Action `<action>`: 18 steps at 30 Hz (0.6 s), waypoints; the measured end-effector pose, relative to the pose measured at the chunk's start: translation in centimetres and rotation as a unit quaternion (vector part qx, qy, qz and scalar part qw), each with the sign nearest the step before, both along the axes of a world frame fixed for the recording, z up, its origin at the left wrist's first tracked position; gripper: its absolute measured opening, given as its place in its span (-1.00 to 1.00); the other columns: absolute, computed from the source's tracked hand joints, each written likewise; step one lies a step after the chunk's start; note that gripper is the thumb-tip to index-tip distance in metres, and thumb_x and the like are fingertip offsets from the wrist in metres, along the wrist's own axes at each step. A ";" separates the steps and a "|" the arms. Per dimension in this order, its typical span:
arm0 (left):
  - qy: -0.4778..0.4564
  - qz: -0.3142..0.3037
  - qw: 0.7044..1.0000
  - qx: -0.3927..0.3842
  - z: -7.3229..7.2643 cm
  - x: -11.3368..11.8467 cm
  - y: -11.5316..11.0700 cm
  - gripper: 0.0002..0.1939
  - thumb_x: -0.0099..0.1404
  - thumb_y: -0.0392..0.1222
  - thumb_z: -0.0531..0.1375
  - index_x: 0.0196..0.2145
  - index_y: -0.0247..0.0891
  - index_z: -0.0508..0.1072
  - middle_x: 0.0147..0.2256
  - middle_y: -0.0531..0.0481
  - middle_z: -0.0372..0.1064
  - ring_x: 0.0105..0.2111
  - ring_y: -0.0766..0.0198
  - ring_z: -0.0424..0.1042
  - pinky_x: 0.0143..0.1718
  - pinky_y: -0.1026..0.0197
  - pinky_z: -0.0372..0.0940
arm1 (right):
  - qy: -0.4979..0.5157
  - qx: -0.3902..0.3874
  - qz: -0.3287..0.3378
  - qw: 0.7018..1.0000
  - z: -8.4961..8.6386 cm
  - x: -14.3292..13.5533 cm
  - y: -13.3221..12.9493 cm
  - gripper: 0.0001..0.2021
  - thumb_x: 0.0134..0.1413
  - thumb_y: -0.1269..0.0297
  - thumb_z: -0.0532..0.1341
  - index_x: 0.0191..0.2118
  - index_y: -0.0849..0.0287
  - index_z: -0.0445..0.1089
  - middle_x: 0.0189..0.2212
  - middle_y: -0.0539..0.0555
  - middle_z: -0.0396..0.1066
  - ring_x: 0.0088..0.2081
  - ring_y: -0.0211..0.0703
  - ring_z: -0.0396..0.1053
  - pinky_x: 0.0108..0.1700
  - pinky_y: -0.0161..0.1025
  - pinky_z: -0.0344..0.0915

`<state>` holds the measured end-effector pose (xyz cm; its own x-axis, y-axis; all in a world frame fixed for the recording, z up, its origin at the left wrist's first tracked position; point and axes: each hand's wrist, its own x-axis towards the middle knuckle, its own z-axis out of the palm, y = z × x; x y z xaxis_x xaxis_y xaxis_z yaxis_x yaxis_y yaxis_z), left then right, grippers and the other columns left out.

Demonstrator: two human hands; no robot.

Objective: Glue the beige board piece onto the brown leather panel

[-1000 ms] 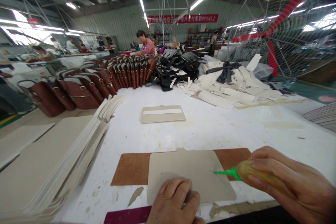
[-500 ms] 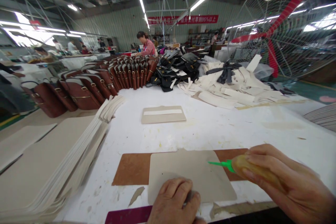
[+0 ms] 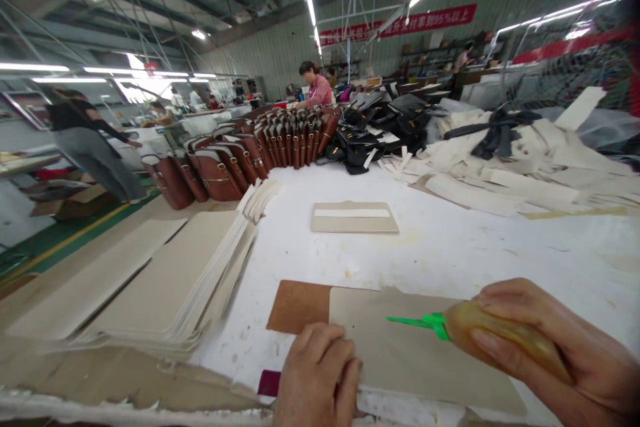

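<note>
My right hand (image 3: 560,347) grips a yellowish glue bottle (image 3: 495,340) whose green nozzle (image 3: 415,321) points left, just over a grey board piece (image 3: 405,353). This board lies on a brown leather piece (image 3: 297,305) at the near edge of the white table (image 3: 450,247). My left hand (image 3: 317,377) presses down on the board's near left corner, fingers bent.
A fanned stack of grey boards (image 3: 190,280) lies to the left. A small grey panel with a white strip (image 3: 354,217) sits mid-table. Brown bags (image 3: 240,157), black bags (image 3: 380,130) and cream offcuts (image 3: 525,167) fill the far side. People work beyond (image 3: 315,85).
The view has swung left and down, so the work now sits further right. The nozzle has drifted a little leftwards over the board. My left hand stays on the board.
</note>
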<state>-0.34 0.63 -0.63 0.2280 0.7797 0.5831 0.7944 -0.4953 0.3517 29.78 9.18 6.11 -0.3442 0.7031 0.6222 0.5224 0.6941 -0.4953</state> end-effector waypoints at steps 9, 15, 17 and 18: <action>-0.051 0.062 0.996 -0.037 -0.3 0.6 -0.2 -0.82 0.40 -0.41 0.16 -0.13 -0.23 0.50 -0.12 -0.13 0.51 -0.14 0.07 0.54 -0.13 0.01 0.54 | -0.049 -0.041 0.118 0.991 -0.6 -3.6 1.1 -0.91 0.52 0.10 0.22 -0.03 -0.08 0.42 -0.20 -0.03 0.45 -0.27 -0.22 0.53 -0.29 -0.43 0.50; -0.062 0.077 0.995 -0.021 0.3 0.9 0.0 -0.82 0.33 -0.43 0.14 -0.22 -0.23 0.49 -0.20 -0.11 0.52 -0.21 0.05 0.54 -0.23 -0.01 0.54 | -0.079 -0.077 0.144 0.983 -1.2 -3.5 1.3 -0.92 0.51 0.13 0.23 -0.04 -0.04 0.43 -0.18 0.00 0.41 -0.27 -0.20 0.51 -0.30 -0.38 0.50; -0.058 0.080 0.995 -0.018 0.3 0.9 0.2 -0.82 0.32 -0.42 0.13 -0.22 -0.23 0.48 -0.21 -0.11 0.53 -0.23 0.05 0.54 -0.24 -0.02 0.55 | -0.080 -0.095 0.162 0.979 -1.3 -3.6 1.2 -0.92 0.52 0.15 0.22 -0.04 -0.03 0.42 -0.19 0.01 0.40 -0.27 -0.20 0.50 -0.30 -0.37 0.49; -0.053 0.083 0.995 -0.017 0.1 0.8 0.2 -0.81 0.32 -0.42 0.13 -0.18 -0.23 0.47 -0.21 -0.11 0.53 -0.23 0.04 0.54 -0.25 -0.03 0.56 | -0.081 -0.107 0.172 0.976 -1.2 -3.8 1.2 -0.92 0.53 0.17 0.21 -0.04 -0.02 0.42 -0.19 0.01 0.39 -0.27 -0.20 0.50 -0.29 -0.36 0.49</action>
